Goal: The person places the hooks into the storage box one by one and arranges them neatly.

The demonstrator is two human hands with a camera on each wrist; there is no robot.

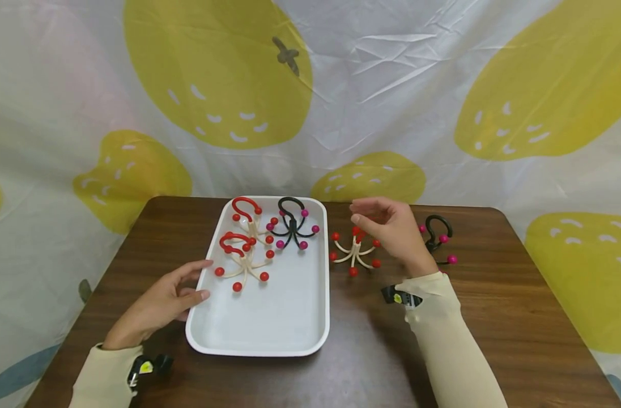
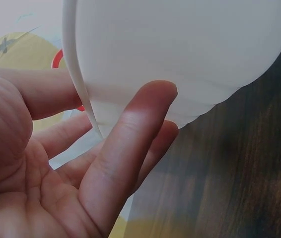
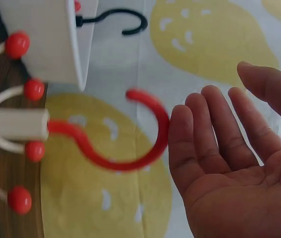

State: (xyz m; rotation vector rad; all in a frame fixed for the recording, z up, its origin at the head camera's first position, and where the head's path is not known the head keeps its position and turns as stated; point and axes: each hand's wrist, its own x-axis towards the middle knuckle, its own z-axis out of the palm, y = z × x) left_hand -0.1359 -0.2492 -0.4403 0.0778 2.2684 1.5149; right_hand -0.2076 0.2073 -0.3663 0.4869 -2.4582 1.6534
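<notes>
At the left long side of a white tray (image 1: 269, 323), my left hand (image 1: 160, 297) holds the rim, thumb on one side of the wall and fingers on the other. Inside lie two cream multi-arm hook hangers with red hooks and red ball tips, one nearer (image 1: 246, 263) and one farther (image 1: 252, 228), plus a black hook hanger (image 1: 292, 228) with magenta balls. Beside the red hook (image 3: 165, 124) of another cream hanger (image 1: 356, 252), right of the tray, my right hand (image 1: 394, 232) hovers with loose fingers and nothing held. Whether they touch I cannot tell.
A second black hanger (image 1: 435, 241) with magenta balls stands to the right, partly hidden by my right wrist. Everything is on a dark wooden table (image 1: 494, 317). Behind it hangs a white curtain (image 1: 361, 113) with yellow fruit prints.
</notes>
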